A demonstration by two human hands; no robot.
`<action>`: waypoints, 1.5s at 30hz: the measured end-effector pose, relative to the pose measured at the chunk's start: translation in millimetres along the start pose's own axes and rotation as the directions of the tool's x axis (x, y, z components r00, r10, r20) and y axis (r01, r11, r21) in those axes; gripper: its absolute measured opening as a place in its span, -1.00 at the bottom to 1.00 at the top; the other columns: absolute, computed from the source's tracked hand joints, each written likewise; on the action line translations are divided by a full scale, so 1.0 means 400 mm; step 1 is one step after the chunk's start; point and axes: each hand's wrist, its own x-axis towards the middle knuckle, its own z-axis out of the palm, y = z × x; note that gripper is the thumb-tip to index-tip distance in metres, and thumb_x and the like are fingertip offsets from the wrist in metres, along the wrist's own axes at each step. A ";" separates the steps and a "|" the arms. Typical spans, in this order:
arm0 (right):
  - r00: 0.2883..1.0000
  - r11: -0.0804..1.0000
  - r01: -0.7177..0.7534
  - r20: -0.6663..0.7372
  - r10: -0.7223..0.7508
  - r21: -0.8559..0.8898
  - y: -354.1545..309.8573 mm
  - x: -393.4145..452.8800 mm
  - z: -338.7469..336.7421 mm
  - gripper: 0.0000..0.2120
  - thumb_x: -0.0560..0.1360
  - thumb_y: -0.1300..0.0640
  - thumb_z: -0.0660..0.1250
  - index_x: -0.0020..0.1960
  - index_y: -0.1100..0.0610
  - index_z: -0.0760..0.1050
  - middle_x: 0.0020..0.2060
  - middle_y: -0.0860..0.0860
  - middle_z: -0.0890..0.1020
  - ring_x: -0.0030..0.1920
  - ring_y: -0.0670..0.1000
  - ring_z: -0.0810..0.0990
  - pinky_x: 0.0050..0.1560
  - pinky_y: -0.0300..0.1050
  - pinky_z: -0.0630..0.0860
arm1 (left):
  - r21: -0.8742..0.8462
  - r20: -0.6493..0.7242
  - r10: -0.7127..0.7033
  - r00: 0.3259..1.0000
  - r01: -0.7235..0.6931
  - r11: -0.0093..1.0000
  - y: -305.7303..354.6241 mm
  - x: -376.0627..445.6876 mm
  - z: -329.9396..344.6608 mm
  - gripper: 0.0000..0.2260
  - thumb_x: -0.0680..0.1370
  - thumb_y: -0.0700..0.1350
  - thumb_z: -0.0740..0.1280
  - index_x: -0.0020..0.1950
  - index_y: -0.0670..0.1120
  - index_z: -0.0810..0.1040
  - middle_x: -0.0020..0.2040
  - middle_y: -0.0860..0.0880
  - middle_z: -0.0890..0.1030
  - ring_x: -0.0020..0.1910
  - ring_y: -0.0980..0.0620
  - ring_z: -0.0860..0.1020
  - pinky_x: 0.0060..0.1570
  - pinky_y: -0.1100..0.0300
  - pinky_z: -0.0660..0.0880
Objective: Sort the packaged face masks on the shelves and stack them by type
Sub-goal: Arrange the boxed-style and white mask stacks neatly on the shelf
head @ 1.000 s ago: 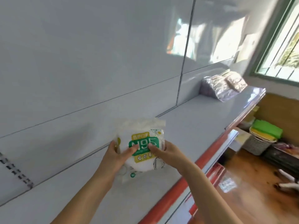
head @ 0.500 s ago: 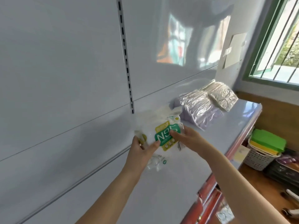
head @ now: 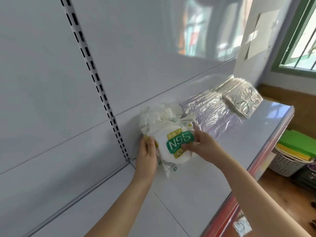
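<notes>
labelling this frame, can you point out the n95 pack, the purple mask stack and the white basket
N95 pack [head: 172, 147], head view, on the white front beside the green label.
Purple mask stack [head: 215, 117], head view, on the top wrapper's middle.
White basket [head: 287, 164], head view, on its perforated side wall.

White mask pack [head: 172, 146], green N95 label; silvery packs [head: 212, 113]; red-edged shelf [head: 227, 207].

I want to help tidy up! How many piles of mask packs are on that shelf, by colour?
White N95 mask packs with green labels: 1 pile
Pale purple masks in clear wrap: 1 pile
Silvery crinkly-wrapped masks: 1 pile
Total: 3 piles
</notes>
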 end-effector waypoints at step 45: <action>0.544 0.694 0.558 0.431 -0.720 0.456 -1.107 -1.046 1.502 -0.73 0.64 -0.05 0.14 0.24 -0.07 0.53 0.09 -0.20 0.63 0.12 -0.16 0.60 0.14 -0.20 0.51 | 0.378 -0.793 0.183 0.581 0.234 0.896 -0.122 -1.253 -1.555 -0.69 0.66 0.04 0.26 0.41 0.13 0.43 0.30 0.21 0.50 0.21 0.24 0.52 0.24 0.28 0.49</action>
